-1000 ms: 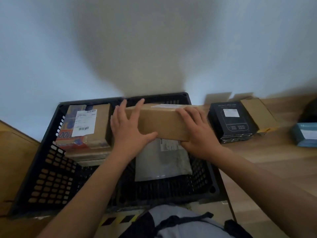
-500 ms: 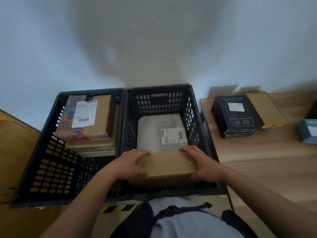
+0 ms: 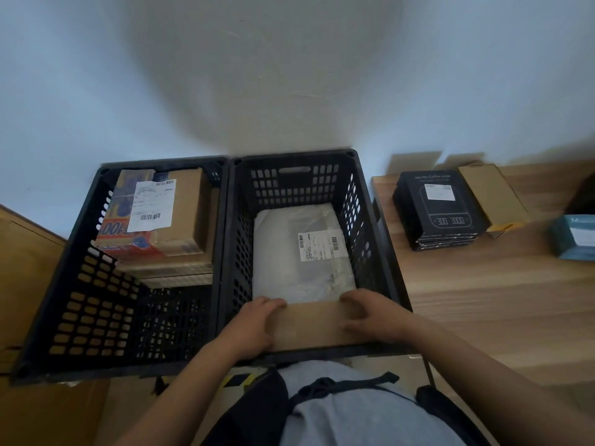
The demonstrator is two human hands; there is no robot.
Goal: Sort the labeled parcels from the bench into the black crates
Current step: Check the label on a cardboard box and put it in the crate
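Note:
Both my hands hold a long brown cardboard parcel low inside the right black crate, against its near wall. My left hand grips its left end and my right hand grips its right end. Behind it in the same crate lies a grey plastic mailer with a white label. The left black crate holds stacked cardboard boxes, the top one labeled. On the wooden bench to the right sit a stack of black labeled boxes, a brown box and a teal box.
A pale wall stands right behind the crates and bench. A brown cardboard surface lies left of the left crate. Yellow-black hazard tape marks the floor below the crates. My torso fills the bottom centre.
The brown parcel came down from above the crates' rims into the near end of the right crate, uncovering the grey mailer. Both hands went down with it.

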